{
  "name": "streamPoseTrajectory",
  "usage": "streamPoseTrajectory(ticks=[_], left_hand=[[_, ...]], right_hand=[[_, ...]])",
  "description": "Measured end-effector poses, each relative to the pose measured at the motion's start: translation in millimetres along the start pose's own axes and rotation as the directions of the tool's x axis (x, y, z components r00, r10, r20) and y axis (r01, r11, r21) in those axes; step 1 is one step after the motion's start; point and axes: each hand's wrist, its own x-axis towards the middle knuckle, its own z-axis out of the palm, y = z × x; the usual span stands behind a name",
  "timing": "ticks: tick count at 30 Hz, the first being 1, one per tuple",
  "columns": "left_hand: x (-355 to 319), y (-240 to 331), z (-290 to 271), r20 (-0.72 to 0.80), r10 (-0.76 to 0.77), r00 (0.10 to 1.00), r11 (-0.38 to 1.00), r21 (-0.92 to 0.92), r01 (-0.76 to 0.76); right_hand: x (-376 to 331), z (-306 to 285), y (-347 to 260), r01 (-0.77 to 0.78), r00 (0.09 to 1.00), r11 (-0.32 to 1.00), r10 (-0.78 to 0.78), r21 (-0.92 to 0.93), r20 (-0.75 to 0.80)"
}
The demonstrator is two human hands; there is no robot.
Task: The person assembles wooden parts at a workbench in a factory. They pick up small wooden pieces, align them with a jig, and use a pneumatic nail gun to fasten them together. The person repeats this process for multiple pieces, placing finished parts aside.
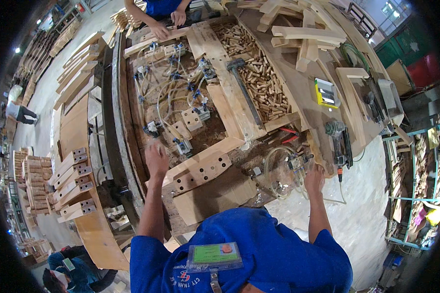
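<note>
My left hand (156, 160) is over the near left part of the wooden jig, close to a small pneumatic cylinder (151, 128); its fingers are blurred. A pale wooden piece with dark drilled holes (203, 174) lies just right of that wrist. On the right, my right hand (315, 178) is closed at the bench edge beside a valve with hoses (295, 163); what its fingers hold is hidden. Clear hoses (168, 93) link several cylinders and holed wooden blocks (191, 118) inside the jig.
A hammer (244, 90) lies beside a bin of wooden dowels (264, 83). A power drill (336, 139) and a yellow box (326, 94) are at right. Curved wooden parts (308, 39) are piled far right; others (73, 178) stand left. A co-worker's hands (168, 25) work at the far end.
</note>
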Motion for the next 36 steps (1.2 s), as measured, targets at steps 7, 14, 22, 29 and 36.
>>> streamPoseTrajectory(ticks=[7,14,22,29,36], left_hand=[[-59.8,5.8,-0.6,0.287,0.17,0.943,0.979,0.064,-0.195],[-61.2,7.1,3.7,0.326,0.255,0.91,0.948,0.102,-0.302],[-63.2,8.7,3.0,0.343,0.187,0.92,0.958,0.141,-0.248],[-60.2,15.3,5.4,0.385,0.14,0.912,0.965,0.153,-0.213],[-56.5,10.9,7.7,0.372,0.201,0.906,0.955,0.134,-0.266]], right_hand=[[1.7,26.9,5.6,-0.139,0.989,0.931,0.146,0.338,0.003],[18.4,35.4,-3.4,-0.244,0.941,0.821,0.33,0.516,-0.08],[21.8,25.4,-23.9,-0.166,0.981,0.864,0.194,0.475,-0.011],[17.7,24.7,-23.7,-0.035,0.979,0.902,0.117,0.43,-0.165],[16.5,27.5,-21.7,0.027,0.96,0.928,0.079,0.371,-0.267]])
